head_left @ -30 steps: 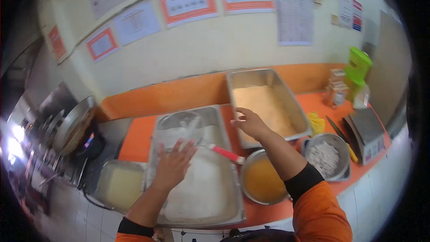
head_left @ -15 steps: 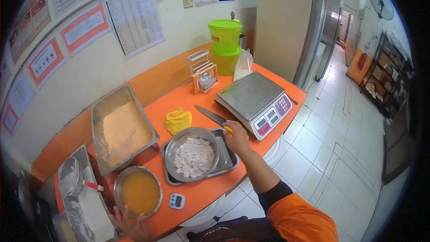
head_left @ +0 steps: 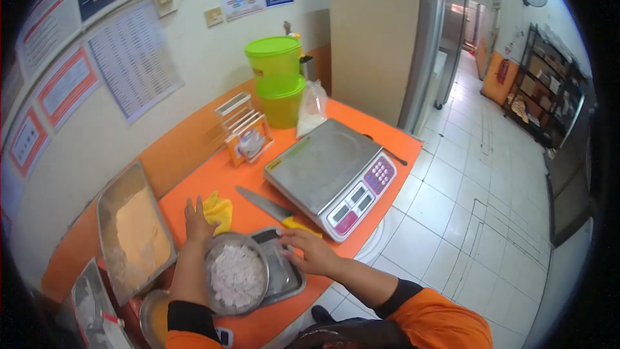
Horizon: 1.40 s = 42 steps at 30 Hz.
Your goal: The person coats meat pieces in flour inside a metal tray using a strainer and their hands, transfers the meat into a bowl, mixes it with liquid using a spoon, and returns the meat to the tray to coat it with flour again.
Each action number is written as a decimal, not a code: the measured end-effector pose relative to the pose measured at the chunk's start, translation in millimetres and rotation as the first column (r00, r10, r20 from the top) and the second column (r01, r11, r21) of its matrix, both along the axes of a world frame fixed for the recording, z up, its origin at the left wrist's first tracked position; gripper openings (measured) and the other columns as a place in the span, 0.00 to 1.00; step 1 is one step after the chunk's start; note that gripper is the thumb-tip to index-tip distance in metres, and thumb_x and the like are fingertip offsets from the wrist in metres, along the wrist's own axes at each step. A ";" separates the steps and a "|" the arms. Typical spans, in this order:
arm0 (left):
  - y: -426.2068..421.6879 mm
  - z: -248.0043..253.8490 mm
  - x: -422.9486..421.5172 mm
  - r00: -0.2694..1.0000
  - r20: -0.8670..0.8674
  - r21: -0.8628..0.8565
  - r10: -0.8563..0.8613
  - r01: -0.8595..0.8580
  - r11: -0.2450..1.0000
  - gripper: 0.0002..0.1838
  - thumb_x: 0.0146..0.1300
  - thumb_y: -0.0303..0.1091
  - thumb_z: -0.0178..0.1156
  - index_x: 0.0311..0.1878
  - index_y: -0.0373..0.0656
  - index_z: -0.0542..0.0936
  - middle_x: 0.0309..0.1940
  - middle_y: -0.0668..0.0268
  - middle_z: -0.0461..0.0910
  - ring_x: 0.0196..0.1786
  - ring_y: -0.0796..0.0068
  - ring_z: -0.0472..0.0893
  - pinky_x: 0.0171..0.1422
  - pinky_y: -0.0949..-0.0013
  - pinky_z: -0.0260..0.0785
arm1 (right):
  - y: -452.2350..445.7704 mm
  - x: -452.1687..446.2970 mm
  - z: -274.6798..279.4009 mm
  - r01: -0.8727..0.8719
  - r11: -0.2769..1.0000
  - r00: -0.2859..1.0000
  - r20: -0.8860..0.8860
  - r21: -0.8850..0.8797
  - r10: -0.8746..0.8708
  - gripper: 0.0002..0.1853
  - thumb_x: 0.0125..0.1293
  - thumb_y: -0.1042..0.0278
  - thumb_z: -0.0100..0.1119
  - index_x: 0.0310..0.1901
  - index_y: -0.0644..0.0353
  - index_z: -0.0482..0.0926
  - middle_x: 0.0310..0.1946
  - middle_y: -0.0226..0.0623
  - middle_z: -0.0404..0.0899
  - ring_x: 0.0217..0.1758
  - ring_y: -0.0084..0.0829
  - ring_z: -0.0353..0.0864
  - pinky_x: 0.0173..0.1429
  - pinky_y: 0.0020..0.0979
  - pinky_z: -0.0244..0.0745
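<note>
My left hand point(head_left: 199, 223) is open, its fingers spread beside the yellow cloth point(head_left: 221, 212) and just above the far rim of a metal bowl point(head_left: 267, 278). In the bowl lie pale, floury chopped pieces point(head_left: 236, 276). The bowl rests on a grey metal tray point(head_left: 298, 282). My right hand point(head_left: 311, 252) is open over the tray's right side, its fingers reaching toward the far edge. Behind it on the table lies a knife point(head_left: 263, 203) with a yellow handle point(head_left: 302, 227).
A digital scale point(head_left: 329, 161) stands behind the knife. Left are a deep pan of orange-tinted flour point(head_left: 139, 232), a bowl of orange liquid point(head_left: 155, 317) and a white floury tray point(head_left: 90, 304). Green lidded tubs point(head_left: 278, 77), a plastic bag point(head_left: 312, 110) and a rack point(head_left: 245, 129) stand behind.
My right hand has let go of the knife handle and moved over the tray. My left hand has gone from the orange-liquid bowl to beside the yellow cloth. The view has shifted right.
</note>
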State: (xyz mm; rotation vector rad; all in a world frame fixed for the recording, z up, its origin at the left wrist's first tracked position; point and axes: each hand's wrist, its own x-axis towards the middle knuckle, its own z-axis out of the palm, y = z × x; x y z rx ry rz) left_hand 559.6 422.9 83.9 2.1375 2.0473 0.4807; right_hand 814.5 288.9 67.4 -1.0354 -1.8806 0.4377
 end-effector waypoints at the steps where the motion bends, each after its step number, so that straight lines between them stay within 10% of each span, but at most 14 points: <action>1: 18.1 -7.1 7.7 0.993 -0.107 -0.080 0.048 -0.056 0.995 0.40 0.44 0.37 0.65 0.62 0.48 0.58 0.65 0.57 0.46 0.66 0.52 0.50 0.67 0.57 0.46 | -3.0 13.1 7.9 -0.008 0.999 1.000 0.025 -0.048 0.009 0.13 0.54 0.68 0.56 0.43 0.59 0.73 0.48 0.41 0.70 0.51 0.41 0.69 0.54 0.34 0.65; 6: 138.4 -155.5 -54.9 0.870 -0.306 -0.411 -0.386 0.245 0.878 0.30 0.52 0.35 0.56 0.59 0.44 0.61 0.56 0.47 0.61 0.60 0.57 0.62 0.59 0.56 0.60 | -11.3 75.8 17.6 0.054 0.980 0.998 0.024 -0.191 -0.051 0.13 0.57 0.66 0.53 0.44 0.59 0.73 0.49 0.40 0.70 0.52 0.41 0.69 0.53 0.34 0.67; 7: 177.9 -187.3 -75.4 0.952 0.077 -0.378 -0.295 0.302 0.875 0.25 0.54 0.34 0.54 0.56 0.42 0.63 0.54 0.47 0.64 0.56 0.57 0.66 0.56 0.58 0.63 | -10.0 87.3 13.1 0.035 0.965 0.998 -0.040 -0.261 -0.047 0.14 0.58 0.64 0.53 0.45 0.59 0.73 0.49 0.39 0.70 0.51 0.37 0.71 0.50 0.32 0.70; 10: 122.5 -73.4 2.9 0.886 0.442 -0.052 -0.140 0.181 0.982 0.14 0.59 0.32 0.47 0.47 0.39 0.67 0.42 0.54 0.71 0.44 0.63 0.73 0.47 0.63 0.68 | 1.1 103.4 -5.6 -0.068 0.857 0.942 -0.316 -0.510 -0.113 0.15 0.59 0.63 0.53 0.46 0.60 0.73 0.48 0.37 0.71 0.50 0.32 0.71 0.47 0.29 0.71; 14: 39.9 -0.3 127.0 0.283 0.959 -0.118 0.031 0.297 0.948 0.12 0.64 0.31 0.39 0.39 0.36 0.71 0.31 0.64 0.75 0.37 0.76 0.76 0.37 0.69 0.72 | 32.4 69.2 -12.0 -0.366 0.808 0.606 -0.777 -0.461 -0.169 0.20 0.64 0.53 0.45 0.51 0.58 0.70 0.40 0.33 0.74 0.44 0.28 0.74 0.48 0.26 0.68; 17: -10.6 -42.5 192.7 0.490 0.858 -0.001 -0.153 0.298 0.955 0.15 0.65 0.38 0.40 0.44 0.36 0.70 0.35 0.60 0.75 0.34 0.67 0.77 0.38 0.68 0.69 | 50.3 44.5 -1.6 -0.504 0.700 0.336 -0.862 -0.505 -0.380 0.23 0.66 0.49 0.36 0.49 0.60 0.69 0.38 0.34 0.75 0.40 0.27 0.74 0.45 0.24 0.68; 18: -23.9 -57.9 214.2 0.685 0.663 0.189 -0.302 0.237 0.953 0.16 0.65 0.38 0.40 0.43 0.35 0.71 0.34 0.59 0.76 0.34 0.66 0.77 0.38 0.69 0.69 | 53.2 52.2 -9.1 -0.404 0.743 0.448 -0.823 -0.534 -0.348 0.23 0.66 0.50 0.35 0.47 0.61 0.69 0.35 0.34 0.75 0.38 0.27 0.74 0.42 0.25 0.68; 24: -48.7 -25.1 310.0 0.737 0.645 0.369 -0.202 -0.069 0.927 0.11 0.60 0.32 0.44 0.34 0.32 0.71 0.24 0.50 0.74 0.27 0.53 0.75 0.31 0.60 0.66 | 89.8 143.5 -39.5 -0.018 0.914 0.979 -0.194 -0.406 -0.067 0.19 0.65 0.57 0.38 0.38 0.70 0.69 0.20 0.47 0.74 0.23 0.41 0.75 0.29 0.37 0.68; 29: -61.6 -32.1 359.7 0.844 0.284 0.532 -0.454 0.256 0.807 0.23 0.53 0.36 0.52 0.51 0.36 0.65 0.47 0.45 0.63 0.52 0.50 0.65 0.50 0.57 0.61 | 125.5 222.0 -31.2 -0.063 0.891 0.988 0.100 -0.449 0.120 0.15 0.59 0.61 0.43 0.32 0.64 0.75 0.30 0.49 0.77 0.33 0.45 0.76 0.37 0.37 0.70; 33: -52.9 -34.3 356.3 0.976 -0.018 0.530 -0.216 0.192 0.826 0.39 0.49 0.44 0.57 0.62 0.39 0.54 0.60 0.43 0.47 0.64 0.45 0.47 0.63 0.49 0.46 | 180.3 329.8 -4.7 0.065 0.836 0.913 -0.305 -0.545 -0.270 0.15 0.58 0.69 0.42 0.46 0.62 0.71 0.36 0.47 0.76 0.35 0.36 0.77 0.39 0.33 0.71; 35: -38.0 -45.6 318.1 0.976 0.198 0.401 0.091 -0.165 0.901 0.42 0.49 0.46 0.58 0.63 0.40 0.51 0.63 0.44 0.44 0.65 0.47 0.46 0.64 0.50 0.44 | 221.1 389.5 -19.3 0.484 0.869 0.833 0.360 -0.105 -0.420 0.19 0.63 0.58 0.40 0.50 0.63 0.67 0.41 0.51 0.72 0.41 0.42 0.75 0.42 0.35 0.71; 37: -9.2 -92.8 264.2 0.710 0.653 0.140 0.262 -0.453 0.880 0.41 0.52 0.48 0.58 0.63 0.40 0.51 0.63 0.46 0.48 0.64 0.52 0.52 0.64 0.55 0.47 | 247.1 414.4 -45.9 0.659 0.599 0.752 0.381 -0.455 -0.538 0.26 0.62 0.48 0.40 0.52 0.63 0.65 0.41 0.51 0.73 0.41 0.45 0.75 0.44 0.36 0.71; 40: -2.0 -110.9 240.1 0.052 0.935 -0.328 0.351 -0.254 0.910 0.39 0.53 0.48 0.58 0.63 0.41 0.53 0.60 0.51 0.57 0.61 0.59 0.60 0.63 0.59 0.52 | 257.0 397.3 -55.1 0.710 0.701 0.619 0.536 -0.068 -0.574 0.32 0.59 0.42 0.43 0.54 0.64 0.63 0.42 0.48 0.73 0.42 0.41 0.76 0.47 0.33 0.70; 42: 3.4 -104.3 240.9 -0.238 0.875 -0.437 0.421 -0.017 0.899 0.37 0.53 0.47 0.59 0.62 0.42 0.54 0.58 0.54 0.61 0.59 0.61 0.63 0.61 0.60 0.55 | 267.2 365.5 -62.8 0.218 0.651 0.963 0.050 -0.727 -0.266 0.33 0.58 0.43 0.46 0.54 0.65 0.62 0.44 0.45 0.73 0.43 0.38 0.76 0.48 0.32 0.70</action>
